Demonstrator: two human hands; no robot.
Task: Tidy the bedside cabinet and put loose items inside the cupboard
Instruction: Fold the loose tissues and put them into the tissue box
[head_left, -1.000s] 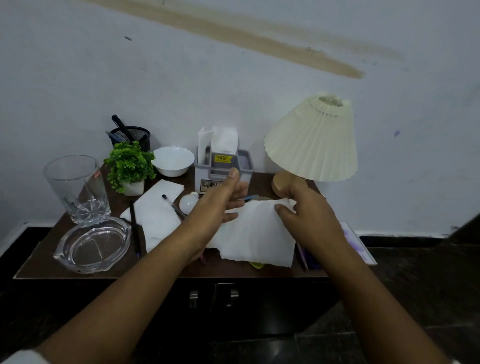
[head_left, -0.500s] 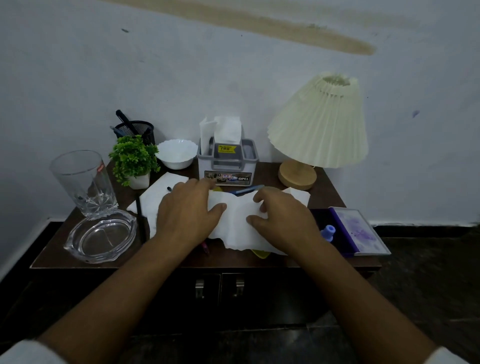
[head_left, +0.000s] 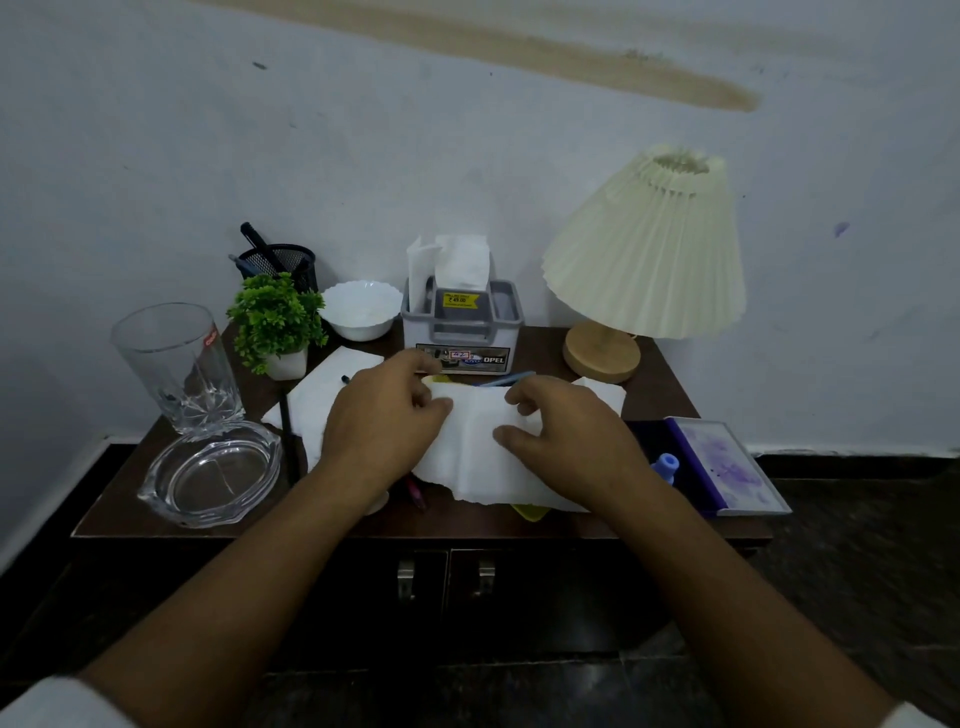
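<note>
Item: crumpled white paper tissue sheet (head_left: 475, 467), lying front-centre on the dark brown wooden bedside table (head_left: 670, 379), partly covering a yellow object (head_left: 531, 512).
Left grip (head_left: 382, 421): fingers curled, pinching the sheet's left edge.
Right grip (head_left: 566, 436): fingers curled, pinching its right half.
Also on table: clear cut-glass tumbler (head_left: 176, 364); clear glass ashtray (head_left: 210, 473) just in front of it; small green potted plant (head_left: 275, 317); white scalloped bowl (head_left: 361, 309); grey tissue holder (head_left: 462, 332); cream pleated lamp (head_left: 649, 249); purple-covered pad (head_left: 727, 467) at right edge.
Below: dark cupboard doors (head_left: 447, 577), closed.
</note>
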